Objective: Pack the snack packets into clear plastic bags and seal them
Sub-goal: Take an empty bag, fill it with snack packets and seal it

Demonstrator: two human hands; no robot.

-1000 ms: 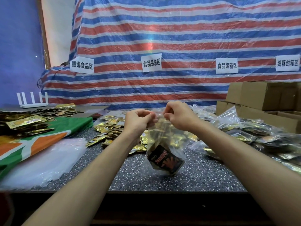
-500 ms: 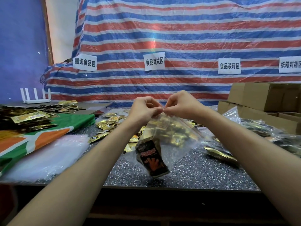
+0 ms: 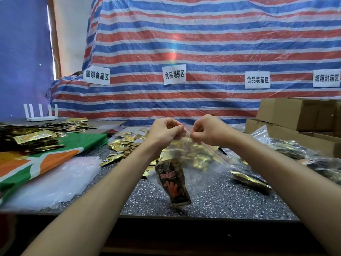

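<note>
A clear plastic zip bag with a red seal line hangs above the speckled table, tilted. Inside it, a black snack packet with red print has slid to the low corner, and gold packets show through higher up. My left hand and my right hand both pinch the bag's top seal, close together, knuckles facing the camera. Loose gold snack packets lie on the table behind my left arm.
A stack of empty clear bags lies at the left beside an orange-green sheet. More packets are heaped far left. Filled bags pile up on the right, before cardboard boxes. A striped tarp hangs behind.
Both hands have lifted the bag off the table and drawn together on its top edge. The bag now tilts, and the black packet has slid to its lower corner.
</note>
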